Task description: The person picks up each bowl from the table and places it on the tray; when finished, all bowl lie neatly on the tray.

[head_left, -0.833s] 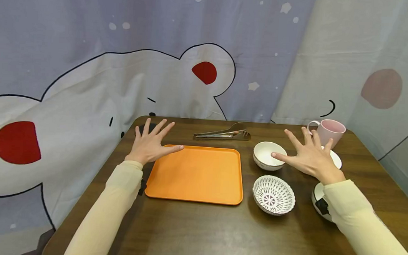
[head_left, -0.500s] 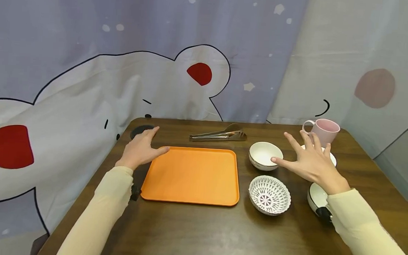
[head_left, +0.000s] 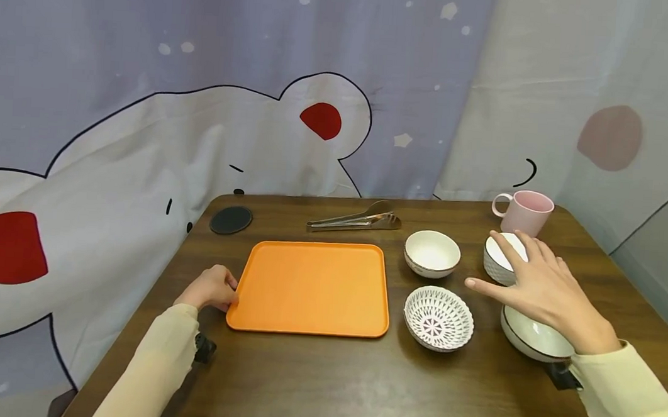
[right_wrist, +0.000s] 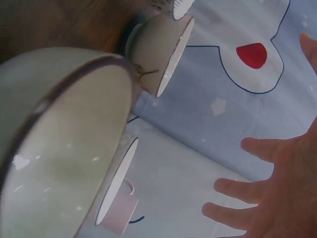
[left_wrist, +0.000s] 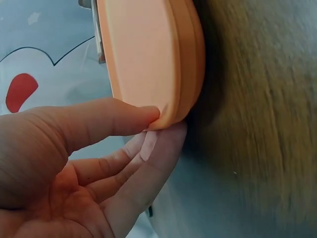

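An orange tray (head_left: 309,289) lies flat on the wooden table. My left hand (head_left: 211,288) pinches its near left corner; the left wrist view shows the thumb (left_wrist: 133,119) on the rim and a finger below. My right hand (head_left: 550,302) hovers with fingers spread, holding nothing, above a pale green bowl (head_left: 526,335) and a white textured bowl (head_left: 498,270), partly covering both. In the right wrist view the dark-rimmed pale green bowl (right_wrist: 69,144) looms large, apart from the fingers.
Left of the right hand stand a white bowl (head_left: 432,251) and a white patterned bowl (head_left: 439,320). A pink mug (head_left: 529,212) is at the back right. Metal tongs (head_left: 356,222) lie behind the tray, and a black round disc (head_left: 231,219) sits at the back left.
My left hand has come down and toward me from above the tray's left side and taken hold of its corner. My right hand has shifted right and nearer, uncovering part of the textured bowl.
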`<action>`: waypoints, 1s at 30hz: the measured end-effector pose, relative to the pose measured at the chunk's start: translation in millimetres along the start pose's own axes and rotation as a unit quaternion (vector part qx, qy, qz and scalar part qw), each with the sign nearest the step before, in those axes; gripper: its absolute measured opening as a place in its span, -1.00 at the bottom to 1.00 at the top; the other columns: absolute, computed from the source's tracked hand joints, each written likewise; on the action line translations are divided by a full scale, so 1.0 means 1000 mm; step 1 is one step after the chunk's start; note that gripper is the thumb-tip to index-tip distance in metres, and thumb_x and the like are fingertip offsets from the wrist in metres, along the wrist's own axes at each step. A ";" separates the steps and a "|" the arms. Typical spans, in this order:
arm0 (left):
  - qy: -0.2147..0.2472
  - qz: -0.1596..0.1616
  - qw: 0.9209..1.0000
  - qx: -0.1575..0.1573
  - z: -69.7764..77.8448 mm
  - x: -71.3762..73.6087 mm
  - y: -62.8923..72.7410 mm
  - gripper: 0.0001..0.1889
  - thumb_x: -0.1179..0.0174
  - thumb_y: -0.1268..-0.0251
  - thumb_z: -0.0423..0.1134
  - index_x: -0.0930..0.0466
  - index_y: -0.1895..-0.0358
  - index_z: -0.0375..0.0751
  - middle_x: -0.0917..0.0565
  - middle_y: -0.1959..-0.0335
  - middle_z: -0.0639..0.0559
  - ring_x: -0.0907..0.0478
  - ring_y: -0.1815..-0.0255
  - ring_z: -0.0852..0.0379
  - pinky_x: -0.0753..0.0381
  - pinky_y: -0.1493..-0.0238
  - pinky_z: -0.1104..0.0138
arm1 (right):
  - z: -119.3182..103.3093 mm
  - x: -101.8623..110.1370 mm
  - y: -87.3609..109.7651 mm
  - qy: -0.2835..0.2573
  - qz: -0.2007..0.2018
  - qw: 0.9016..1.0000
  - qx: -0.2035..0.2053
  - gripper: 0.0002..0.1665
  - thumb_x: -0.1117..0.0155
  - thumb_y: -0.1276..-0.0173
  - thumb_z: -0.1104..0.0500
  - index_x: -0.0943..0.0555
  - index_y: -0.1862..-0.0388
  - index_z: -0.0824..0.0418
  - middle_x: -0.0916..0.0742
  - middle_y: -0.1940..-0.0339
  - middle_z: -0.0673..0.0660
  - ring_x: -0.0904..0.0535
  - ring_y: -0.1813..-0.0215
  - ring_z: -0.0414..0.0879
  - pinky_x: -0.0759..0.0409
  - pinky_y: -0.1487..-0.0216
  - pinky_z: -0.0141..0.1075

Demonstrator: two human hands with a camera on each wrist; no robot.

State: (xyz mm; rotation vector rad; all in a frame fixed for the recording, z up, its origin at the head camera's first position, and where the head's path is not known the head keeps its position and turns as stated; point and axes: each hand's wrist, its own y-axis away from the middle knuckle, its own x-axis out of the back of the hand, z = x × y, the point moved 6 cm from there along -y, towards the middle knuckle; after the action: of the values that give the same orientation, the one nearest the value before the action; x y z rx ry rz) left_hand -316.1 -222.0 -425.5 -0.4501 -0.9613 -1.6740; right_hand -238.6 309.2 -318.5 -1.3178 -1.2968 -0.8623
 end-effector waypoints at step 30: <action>0.080 0.025 0.996 0.011 -0.009 -0.002 0.003 -0.76 -0.29 -0.03 -0.52 -0.56 0.20 -0.58 -0.64 0.31 -0.28 -0.68 0.49 0.08 -0.76 0.31 0.20 | 0.069 -0.050 0.064 -0.047 -0.056 0.994 -0.076 0.37 -0.35 -0.12 -0.38 -0.02 -0.34 0.72 -0.23 -0.22 0.75 -0.27 -0.13 0.61 -0.39 0.00 0.40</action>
State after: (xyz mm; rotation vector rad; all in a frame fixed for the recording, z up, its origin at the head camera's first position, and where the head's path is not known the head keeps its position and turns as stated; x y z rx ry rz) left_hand -311.6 -227.7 -431.3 -0.3176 -0.8442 -1.6268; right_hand -195.7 373.1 -392.0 -1.4291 -1.4115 -1.0048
